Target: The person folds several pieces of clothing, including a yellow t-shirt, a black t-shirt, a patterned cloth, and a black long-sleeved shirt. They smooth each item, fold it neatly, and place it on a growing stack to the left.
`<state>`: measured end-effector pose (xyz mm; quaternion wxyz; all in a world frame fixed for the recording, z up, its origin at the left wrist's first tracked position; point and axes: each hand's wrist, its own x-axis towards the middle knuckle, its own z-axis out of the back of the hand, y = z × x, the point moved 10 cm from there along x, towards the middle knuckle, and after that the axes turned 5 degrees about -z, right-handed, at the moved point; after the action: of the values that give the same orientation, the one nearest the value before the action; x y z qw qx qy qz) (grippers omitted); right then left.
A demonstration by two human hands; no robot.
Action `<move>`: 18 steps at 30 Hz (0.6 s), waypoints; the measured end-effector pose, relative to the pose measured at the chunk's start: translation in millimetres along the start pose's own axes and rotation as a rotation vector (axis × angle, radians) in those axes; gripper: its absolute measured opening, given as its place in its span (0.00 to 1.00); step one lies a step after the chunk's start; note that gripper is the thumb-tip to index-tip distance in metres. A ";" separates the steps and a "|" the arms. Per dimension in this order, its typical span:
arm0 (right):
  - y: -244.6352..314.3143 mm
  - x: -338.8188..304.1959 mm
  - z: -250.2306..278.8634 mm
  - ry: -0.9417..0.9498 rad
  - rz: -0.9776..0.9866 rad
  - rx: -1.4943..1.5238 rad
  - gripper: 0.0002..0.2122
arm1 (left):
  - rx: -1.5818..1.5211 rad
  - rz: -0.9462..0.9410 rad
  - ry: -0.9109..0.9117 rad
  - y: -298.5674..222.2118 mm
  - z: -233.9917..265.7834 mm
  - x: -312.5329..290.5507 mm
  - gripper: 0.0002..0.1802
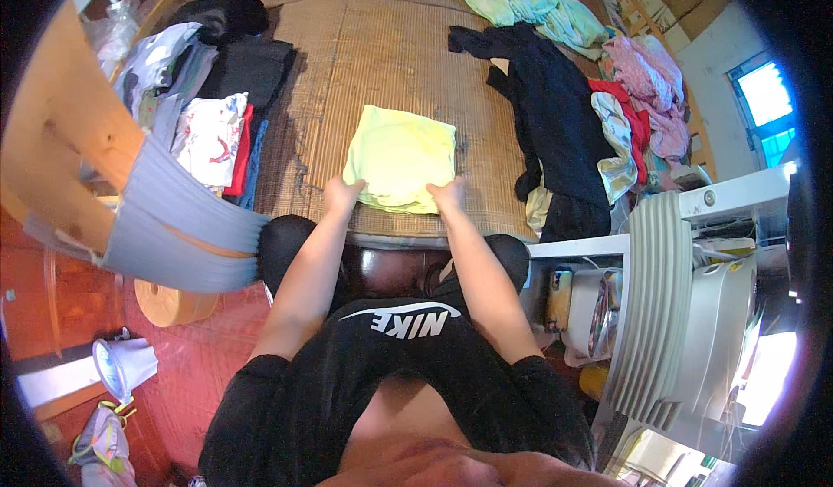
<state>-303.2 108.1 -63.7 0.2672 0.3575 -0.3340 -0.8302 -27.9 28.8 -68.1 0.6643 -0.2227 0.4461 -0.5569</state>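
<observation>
A light yellow garment, folded into a rough square, lies on the woven mat in front of me. My left hand pinches its near left corner, thumb on top. At the near right corner, my right hand grips the cloth the same way. Both sets of fingers are partly hidden by the fabric. What kind of garment it is does not show.
Folded dark clothes and a white patterned garment lie in stacks at left. To the right are a spread black garment, a pink garment and a pale green cloth. A wooden post stands near left.
</observation>
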 end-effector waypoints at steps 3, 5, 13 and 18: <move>-13.2 23.2 -32.2 0.341 -0.177 0.477 0.18 | -0.932 0.008 0.132 0.6 -27.3 9.0 0.27; -13.8 18.1 -40.5 0.464 -0.333 0.682 0.17 | -1.272 0.194 0.201 -16.7 -41.4 -15.6 0.33; 2.2 0.3 -50.2 0.619 -0.348 0.926 0.11 | -1.548 0.259 0.362 -43.8 -91.4 -39.7 0.39; 17.9 -5.8 -33.8 0.629 -0.312 1.078 0.16 | -1.511 0.371 0.485 -81.1 -113.3 -59.8 0.30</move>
<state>-269.9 88.4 -65.5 0.0112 0.7124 -0.5543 -0.4303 -165.9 84.9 -40.2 0.3011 -0.4065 0.8624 -0.0190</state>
